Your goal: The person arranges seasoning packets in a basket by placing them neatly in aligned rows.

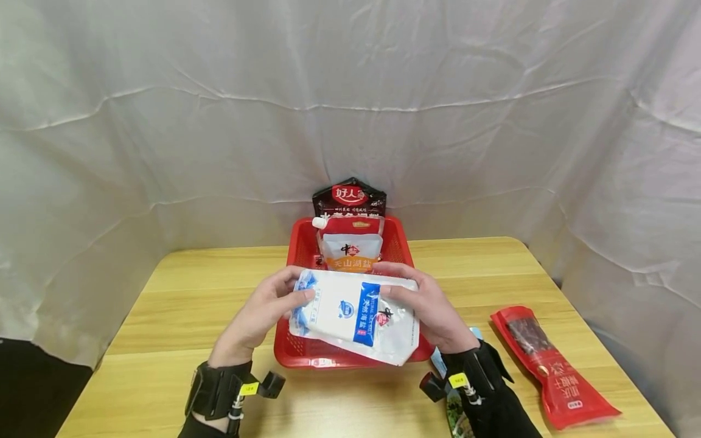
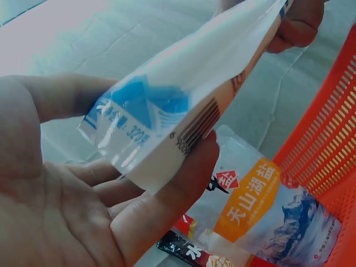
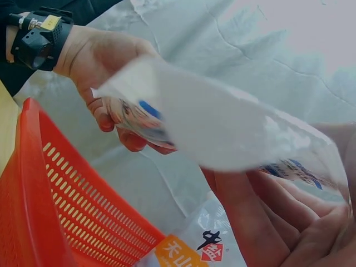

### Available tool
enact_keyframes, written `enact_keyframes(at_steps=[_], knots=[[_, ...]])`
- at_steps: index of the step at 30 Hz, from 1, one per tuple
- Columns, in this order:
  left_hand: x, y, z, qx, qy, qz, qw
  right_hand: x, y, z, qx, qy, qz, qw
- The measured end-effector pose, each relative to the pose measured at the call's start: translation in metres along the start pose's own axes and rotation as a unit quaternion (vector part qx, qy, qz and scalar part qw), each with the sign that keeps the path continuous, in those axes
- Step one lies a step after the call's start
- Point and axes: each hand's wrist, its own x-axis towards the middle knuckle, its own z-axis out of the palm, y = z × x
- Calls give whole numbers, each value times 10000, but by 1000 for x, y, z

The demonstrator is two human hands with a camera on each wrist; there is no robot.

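A white and blue salt bag (image 1: 355,315) is held flat above the front of the red basket (image 1: 306,356). My left hand (image 1: 268,304) grips its left end, thumb on top, fingers under it. My right hand (image 1: 421,301) grips its right end the same way. In the left wrist view the white and blue salt bag (image 2: 183,100) rests on my fingers (image 2: 167,200). The right wrist view shows the white and blue salt bag (image 3: 222,119) from below, over the red basket (image 3: 61,206). A pouch with an orange band (image 1: 350,246) stands in the basket, with a dark red packet (image 1: 349,199) behind it.
A red sausage pack (image 1: 553,365) lies on the wooden table (image 1: 164,304) at the right. A small packet (image 1: 451,401) lies by my right wrist. White cloth (image 1: 219,121) hangs behind the table. The pouch with an orange band (image 2: 261,206) lies below the bag.
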Motion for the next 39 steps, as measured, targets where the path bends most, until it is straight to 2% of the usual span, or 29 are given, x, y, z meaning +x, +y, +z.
enact_keyframes(at_steps=[3,13,23,27,32,39], knots=[[0,1,1,-127,174,34,9998,0,-1,0,293,104,-16,9995],[0,6,6,-653,758,-78,9950,0,0,11,785,654,-104,9947],[-1,7,6,-930,921,124,9913,1,14,35,1380,1189,-98,9832],[-3,8,5,-912,888,139,9918,1,17,38,1412,1285,-94,9816],[-4,8,2,-851,720,101,9937,2,18,38,1229,1280,-32,9841],[-2,6,-1,-531,209,186,9982,3,17,31,1016,1287,60,9864]])
